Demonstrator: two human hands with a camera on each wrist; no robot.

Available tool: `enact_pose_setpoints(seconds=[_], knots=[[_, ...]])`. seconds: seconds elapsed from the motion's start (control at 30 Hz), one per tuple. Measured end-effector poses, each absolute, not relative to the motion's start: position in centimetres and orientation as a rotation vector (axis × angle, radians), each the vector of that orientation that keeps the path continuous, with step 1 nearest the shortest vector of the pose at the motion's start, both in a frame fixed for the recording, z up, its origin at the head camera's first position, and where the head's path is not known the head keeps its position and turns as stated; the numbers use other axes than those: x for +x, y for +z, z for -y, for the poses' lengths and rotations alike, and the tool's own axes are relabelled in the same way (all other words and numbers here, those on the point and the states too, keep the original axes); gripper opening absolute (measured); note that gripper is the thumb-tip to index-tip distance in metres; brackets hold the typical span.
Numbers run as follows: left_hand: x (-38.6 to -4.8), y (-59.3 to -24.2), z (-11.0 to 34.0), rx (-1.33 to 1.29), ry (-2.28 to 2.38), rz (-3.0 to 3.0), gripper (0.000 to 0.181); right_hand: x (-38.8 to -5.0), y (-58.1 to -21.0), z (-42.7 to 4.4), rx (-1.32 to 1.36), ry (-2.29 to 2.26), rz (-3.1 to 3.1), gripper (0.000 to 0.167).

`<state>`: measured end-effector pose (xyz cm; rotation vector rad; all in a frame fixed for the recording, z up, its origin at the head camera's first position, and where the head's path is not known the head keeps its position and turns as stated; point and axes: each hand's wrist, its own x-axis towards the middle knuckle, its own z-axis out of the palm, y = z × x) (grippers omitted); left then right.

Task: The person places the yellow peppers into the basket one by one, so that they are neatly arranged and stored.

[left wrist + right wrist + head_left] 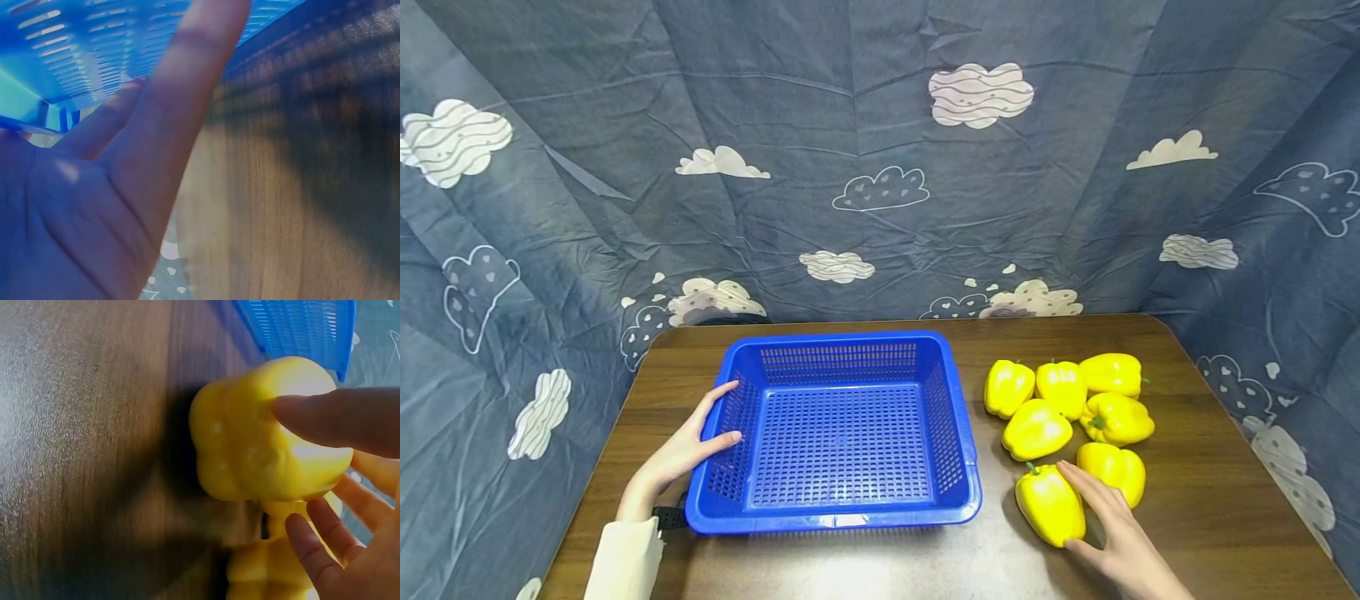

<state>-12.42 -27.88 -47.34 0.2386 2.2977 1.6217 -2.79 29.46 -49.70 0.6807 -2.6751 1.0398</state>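
A blue plastic basket (842, 446) with perforated walls stands on the wooden table. My left hand (688, 442) holds its left rim, thumb over the edge; in the left wrist view, fingers (181, 81) lie along the outside of the slotted wall. On the right, my right hand (1116, 533) is spread around the right side of the nearest yellow bell pepper (1051, 504). The right wrist view shows the thumb (337, 419) in front of this pepper (250, 437), with the other fingers loosely bent beside it; firm contact is unclear. The pepper rests on the table.
Several other yellow bell peppers (1037, 429) cluster behind and beside the nearest one, one (1112, 473) close to my right knuckles. A dark curtain (880, 233) with cloud prints hangs behind the table's (820, 567) back edge.
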Motion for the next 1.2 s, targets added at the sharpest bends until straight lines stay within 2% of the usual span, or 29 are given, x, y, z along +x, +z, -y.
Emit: enact_pose_setpoints(seconds=[0.6,0.8,1.0,1.2], knots=[[-12.3,-48.0,27.8,0.254,1.751,-2.241,0.072,-3.1,-50.3,-28.1,0.564,1.092,2.676,0.091],[-12.3,-48.1,27.7,0.256,1.739,-2.281,0.071,-3.0,-50.4,-27.9,0.433,1.104,2.739,0.09],[-12.1,-48.2,27.7,0.249,1.774,-2.243,0.071,-2.8,-49.9,-27.8,0.331,1.136,2.772,0.087],[-12.1,-48.2,27.7,0.237,1.804,-2.213,0.071,-3.2,-49.1,-27.6,0.34,1.139,2.738,0.087]])
